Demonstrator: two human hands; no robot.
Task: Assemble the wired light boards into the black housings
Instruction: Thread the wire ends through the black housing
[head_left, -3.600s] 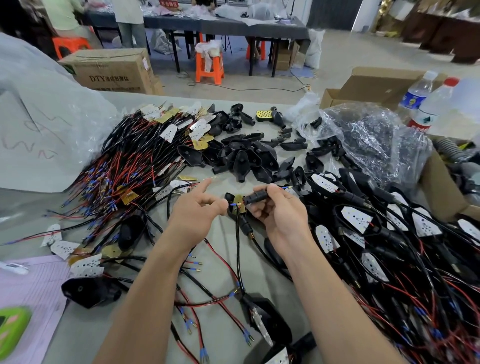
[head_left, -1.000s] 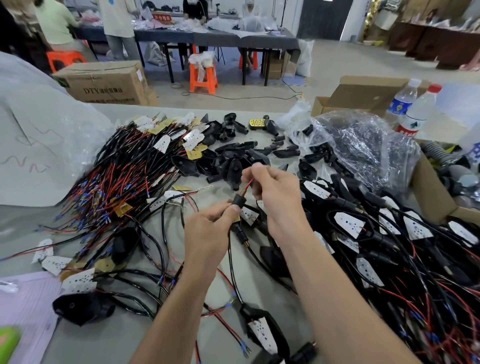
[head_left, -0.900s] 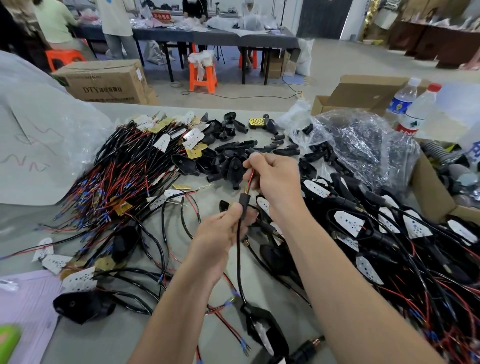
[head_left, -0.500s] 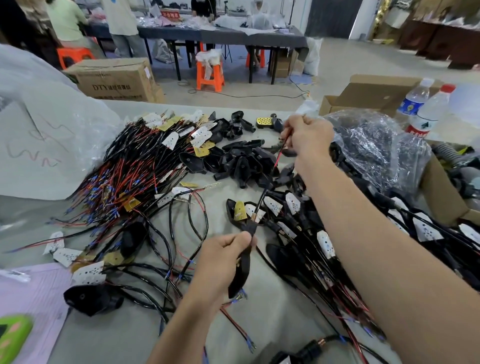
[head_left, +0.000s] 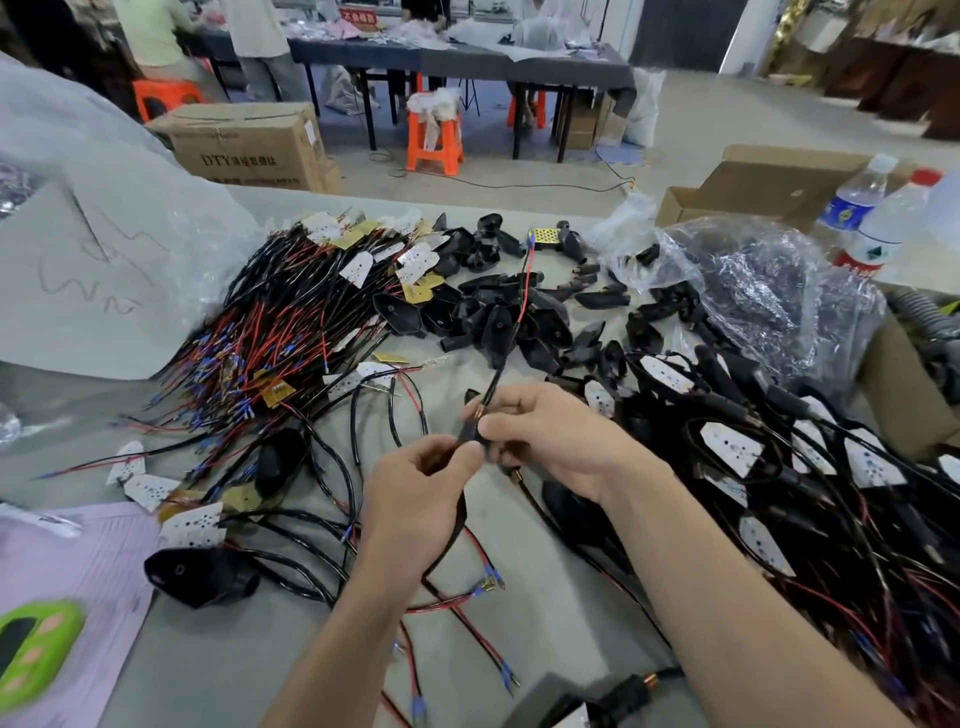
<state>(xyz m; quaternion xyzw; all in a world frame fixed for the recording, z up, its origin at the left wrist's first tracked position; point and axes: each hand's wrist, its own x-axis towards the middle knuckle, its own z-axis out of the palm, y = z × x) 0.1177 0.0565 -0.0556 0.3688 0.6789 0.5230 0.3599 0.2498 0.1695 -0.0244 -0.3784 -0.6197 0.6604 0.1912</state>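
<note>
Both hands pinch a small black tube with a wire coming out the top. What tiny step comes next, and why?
Probably pull more of the wire through the black tube. The left hand pinches the tube's lower end, the right hand holds its top, and black cable hangs loose under the left hand, so slack seems left.

Held housing (head_left: 470, 435): black, slim; I pinch it tilted, nearly upright.
Its wire (head_left: 500, 364): black sleeve, red strand, rising away from me.
Empty housings (head_left: 498, 317): black heap ahead.
Wired boards (head_left: 291, 322): white, yellow, piled left.
</note>
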